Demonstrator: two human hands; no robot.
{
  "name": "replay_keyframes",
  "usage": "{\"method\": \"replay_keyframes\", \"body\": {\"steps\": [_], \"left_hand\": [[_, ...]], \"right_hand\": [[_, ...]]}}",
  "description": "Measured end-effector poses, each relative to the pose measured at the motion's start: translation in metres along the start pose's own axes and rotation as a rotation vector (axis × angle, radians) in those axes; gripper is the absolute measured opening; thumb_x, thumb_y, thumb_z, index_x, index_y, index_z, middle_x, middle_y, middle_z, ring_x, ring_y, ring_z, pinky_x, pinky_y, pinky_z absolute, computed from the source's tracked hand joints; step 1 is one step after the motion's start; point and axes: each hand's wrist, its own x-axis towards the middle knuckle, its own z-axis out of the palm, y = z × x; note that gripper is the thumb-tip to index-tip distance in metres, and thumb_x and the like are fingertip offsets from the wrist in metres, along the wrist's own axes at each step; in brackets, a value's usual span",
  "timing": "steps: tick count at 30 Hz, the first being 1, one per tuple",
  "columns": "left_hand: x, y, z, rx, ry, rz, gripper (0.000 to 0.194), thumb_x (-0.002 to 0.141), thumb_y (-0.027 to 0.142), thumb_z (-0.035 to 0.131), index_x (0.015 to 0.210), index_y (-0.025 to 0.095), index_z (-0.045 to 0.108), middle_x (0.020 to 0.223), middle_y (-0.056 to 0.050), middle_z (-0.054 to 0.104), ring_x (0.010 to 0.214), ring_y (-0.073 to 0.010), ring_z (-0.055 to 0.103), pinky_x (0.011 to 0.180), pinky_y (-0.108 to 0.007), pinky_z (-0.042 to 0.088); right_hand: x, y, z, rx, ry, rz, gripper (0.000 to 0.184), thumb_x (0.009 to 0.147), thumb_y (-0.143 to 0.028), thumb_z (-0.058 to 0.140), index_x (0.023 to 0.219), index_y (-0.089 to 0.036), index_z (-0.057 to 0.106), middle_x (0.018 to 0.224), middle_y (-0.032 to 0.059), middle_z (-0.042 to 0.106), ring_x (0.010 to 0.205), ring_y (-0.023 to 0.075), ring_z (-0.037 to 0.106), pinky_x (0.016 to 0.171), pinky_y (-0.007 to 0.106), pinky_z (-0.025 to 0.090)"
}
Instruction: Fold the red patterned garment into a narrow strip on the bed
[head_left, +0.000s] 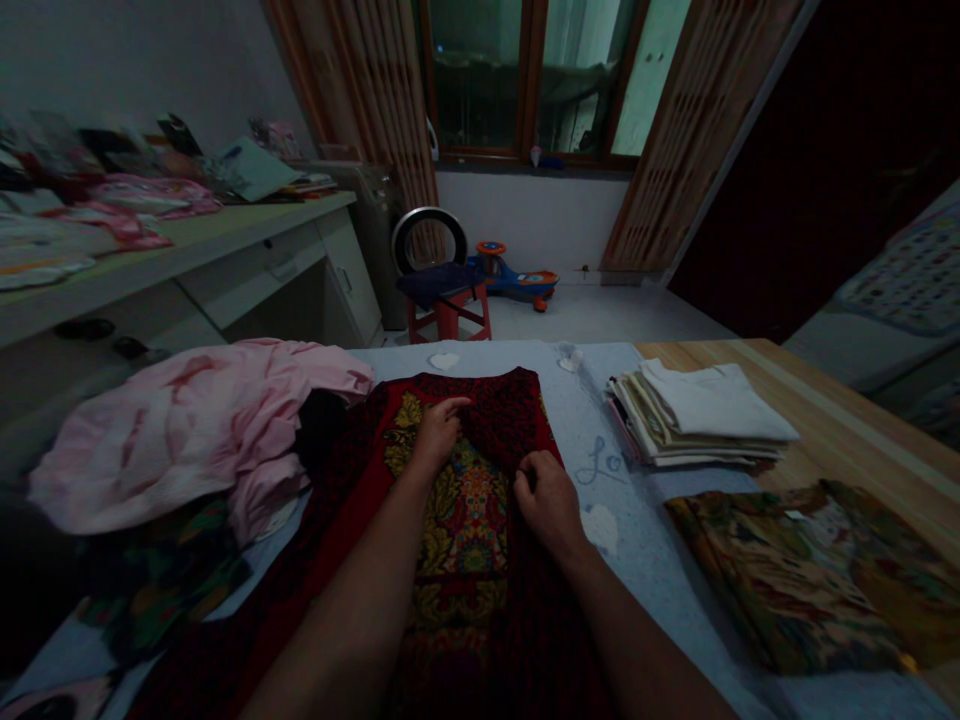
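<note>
Gathering the red-and-black floral cloth garment (465,520) in clenched fingers, the right hand (547,500) sits near the left hand (439,435), whose relaxed fingers rest on it, with a stack of folded white clothes (697,420) right of the garment.

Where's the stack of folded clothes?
In the head view, the stack of folded clothes lies right of the right hand, on the far side of the table, just beyond the folded floral fabric.
</note>
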Motion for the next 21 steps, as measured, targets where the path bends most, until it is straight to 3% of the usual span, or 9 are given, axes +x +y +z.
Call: {"method": "replay_keyframes", "body": {"steps": [7,13,16,21], "left_hand": [[0.015,0.016,-0.005,0.192,-0.028,0.055,0.031,0.073,0.012,0.050,0.092,0.017,0.073,0.070,0.001,0.070,0.065,-0.0144,0.064,0.067,-0.025,0.053],[0.036,0.039,0.011,0.360,-0.060,0.291,0.019,0.074,0.015,0.055,0.082,0.018,0.071,0.094,-0.004,0.067,0.092,-0.0186,0.062,0.091,-0.031,0.049],[0.045,0.044,0.024,0.302,-0.163,0.344,0.019,0.076,0.016,0.052,0.084,0.018,0.069,0.095,-0.004,0.066,0.091,-0.0174,0.061,0.089,-0.030,0.049],[0.056,0.048,0.043,0.254,-0.361,0.295,0.021,0.080,0.020,0.049,0.090,0.017,0.067,0.082,-0.001,0.068,0.073,-0.0152,0.060,0.073,-0.027,0.050]], "right_hand": [[0.001,0.004,0.002,0.101,0.048,0.036,0.013,0.082,-0.019,0.045,0.087,-0.020,0.057,0.084,0.0026,0.063,0.079,0.0173,0.059,0.073,0.028,0.043],[0.000,0.005,0.004,0.103,0.070,0.014,0.035,0.074,-0.011,0.044,0.106,-0.017,0.059,0.101,0.0077,0.064,0.095,0.0200,0.060,0.087,0.030,0.046],[0.001,0.005,0.003,0.072,0.044,0.025,0.033,0.073,-0.011,0.045,0.101,-0.017,0.061,0.097,0.0076,0.063,0.093,0.0205,0.060,0.086,0.030,0.045],[0.004,0.004,-0.002,0.009,0.040,0.059,0.025,0.075,-0.011,0.044,0.091,-0.020,0.061,0.090,0.0060,0.062,0.086,0.0196,0.059,0.080,0.028,0.044]]}}
